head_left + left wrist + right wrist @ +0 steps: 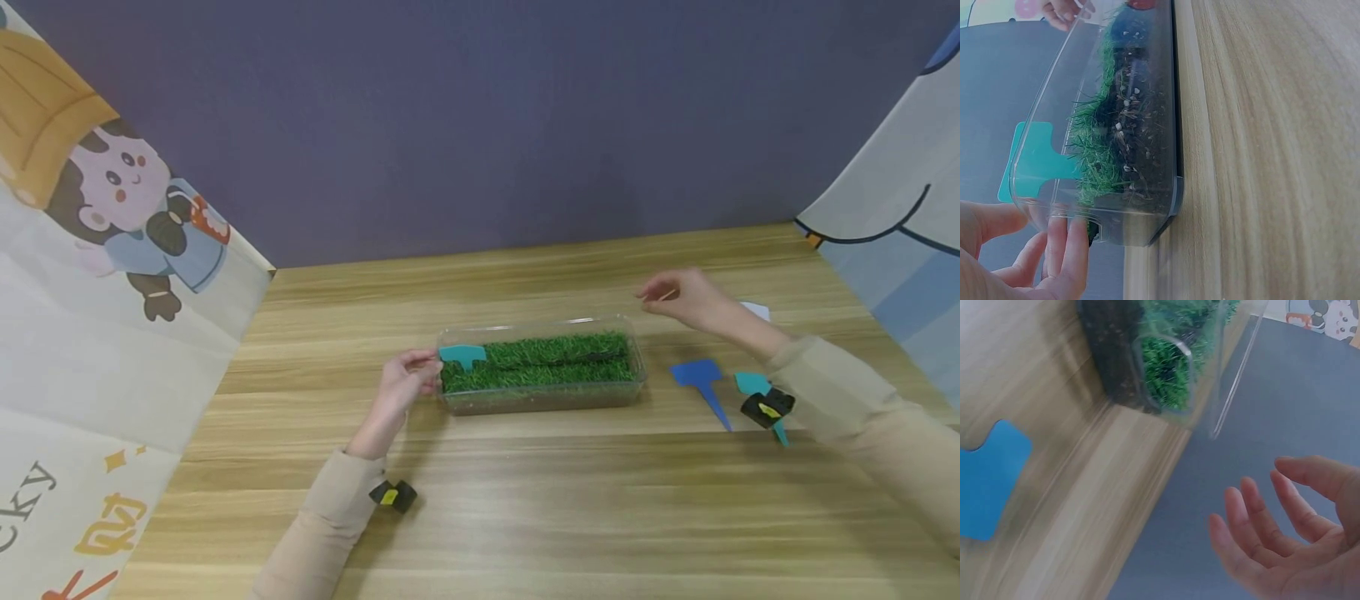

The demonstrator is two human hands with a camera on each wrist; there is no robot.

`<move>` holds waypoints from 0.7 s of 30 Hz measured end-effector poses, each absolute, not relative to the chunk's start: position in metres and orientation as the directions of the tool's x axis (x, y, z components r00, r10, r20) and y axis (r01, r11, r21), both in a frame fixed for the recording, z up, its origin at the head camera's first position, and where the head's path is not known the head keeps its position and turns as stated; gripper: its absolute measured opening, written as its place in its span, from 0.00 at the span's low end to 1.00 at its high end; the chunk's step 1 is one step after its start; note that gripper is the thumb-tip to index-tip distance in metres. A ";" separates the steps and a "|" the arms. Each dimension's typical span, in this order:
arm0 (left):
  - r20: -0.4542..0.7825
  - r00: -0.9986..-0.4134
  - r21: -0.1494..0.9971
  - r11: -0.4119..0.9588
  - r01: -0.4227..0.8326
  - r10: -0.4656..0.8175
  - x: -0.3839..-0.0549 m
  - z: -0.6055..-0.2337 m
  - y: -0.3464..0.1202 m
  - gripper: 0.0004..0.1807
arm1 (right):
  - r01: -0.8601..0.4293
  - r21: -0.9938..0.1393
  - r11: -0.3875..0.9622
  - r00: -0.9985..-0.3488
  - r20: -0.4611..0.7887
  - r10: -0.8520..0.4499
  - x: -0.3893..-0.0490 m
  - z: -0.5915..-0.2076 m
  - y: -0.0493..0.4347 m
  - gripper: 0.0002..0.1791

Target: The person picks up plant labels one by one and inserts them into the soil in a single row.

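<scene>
A long clear plastic box (540, 400) stands on the table with dark soil (1132, 125) and strips of green artificial grass (555, 350) inside. At its left end a teal T-shaped plant label (462, 354) stands in the grass, its lower part hidden. My left hand (408, 375) holds that end, thumb by the rim and fingertips at the end wall, as the left wrist view shows. Beyond the box's right end, my right hand (686, 298) is raised with loosely bent fingers (1250, 512) and nothing between them.
Right of the box lie a blue plant label (699, 375) and a teal one (752, 383), the latter partly behind the right wrist camera (768, 408). A white piece (756, 311) shows behind the right forearm. A dark blue panel (480, 125) rises behind the table.
</scene>
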State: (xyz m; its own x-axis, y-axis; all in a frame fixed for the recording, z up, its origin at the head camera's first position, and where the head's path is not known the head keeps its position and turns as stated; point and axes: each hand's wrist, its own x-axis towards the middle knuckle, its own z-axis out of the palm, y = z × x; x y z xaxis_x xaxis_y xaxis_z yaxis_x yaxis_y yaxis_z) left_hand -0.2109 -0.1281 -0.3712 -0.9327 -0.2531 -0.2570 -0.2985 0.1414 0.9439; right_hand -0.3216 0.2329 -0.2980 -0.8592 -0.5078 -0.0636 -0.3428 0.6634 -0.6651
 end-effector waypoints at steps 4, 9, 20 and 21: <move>-0.260 -0.931 0.944 0.138 -0.301 -0.255 -0.212 -0.372 -0.128 0.16 | -0.334 -0.649 0.683 -0.865 -0.076 -0.496 -0.322 -0.302 0.240 0.15; -0.261 -0.930 0.943 0.137 -0.303 -0.258 -0.212 -0.372 -0.128 0.16 | -0.315 -0.628 0.712 -0.871 -0.108 -0.480 -0.322 -0.307 0.249 0.16; -0.261 -0.932 0.944 0.138 -0.301 -0.252 -0.211 -0.370 -0.128 0.16 | -0.313 -0.617 0.722 -0.867 -0.125 -0.483 -0.318 -0.316 0.263 0.15; -0.261 -0.932 0.943 0.139 -0.302 -0.252 -0.211 -0.370 -0.128 0.16 | -0.313 -0.615 0.723 -0.866 -0.127 -0.483 -0.317 -0.317 0.264 0.15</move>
